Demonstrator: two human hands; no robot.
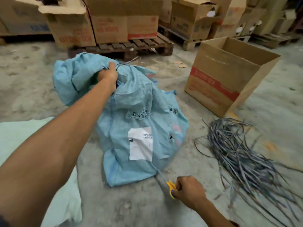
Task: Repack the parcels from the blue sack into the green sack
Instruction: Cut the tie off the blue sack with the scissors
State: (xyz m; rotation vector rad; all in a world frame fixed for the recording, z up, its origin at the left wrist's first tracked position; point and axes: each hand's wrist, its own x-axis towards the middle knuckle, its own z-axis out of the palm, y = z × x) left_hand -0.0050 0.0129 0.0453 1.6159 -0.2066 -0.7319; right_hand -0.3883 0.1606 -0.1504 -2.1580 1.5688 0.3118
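the blue sack (pixel 139 122) lies bulging on the concrete floor (pixel 131 208) in the middle of the view. its closed bottom edge is nearest the person and its bunched neck is at the far end, close to the front edge of a wooden pallet (pixel 131 46). what is inside cannot be seen. the left hand (pixel 109 74) reaches across and grips the gathered neck, fingers curled into the fabric just beside a grey strap (pixel 123 65) tied round it. a white label (pixel 141 143) is stuck on the near face of the sack, and the weave is torn into a few small holes above and right of it.

the right hand (pixel 188 192) is low at the near right, fingers curled round the yellow handles of a pair of scissors (pixel 171 188). the blades point up-left toward the sack's near right corner; whether the tip touches it is not clear.

the green sack (pixel 19 136), pale, lies flat on the floor at the left, its right edge just beside the blue sack's near left corner.

to the right a loose pile of grey straps (pixel 242 158) spreads over the floor, with a strip of bare floor between it and the blue sack. beyond the pile an open cardboard box (pixel 229 76) stands upright, near the sack's far right side but apart from it. stacked boxes (pixel 108 22) sit on the pallet along the back. bare floor shows in front of the sack, between the two arms.
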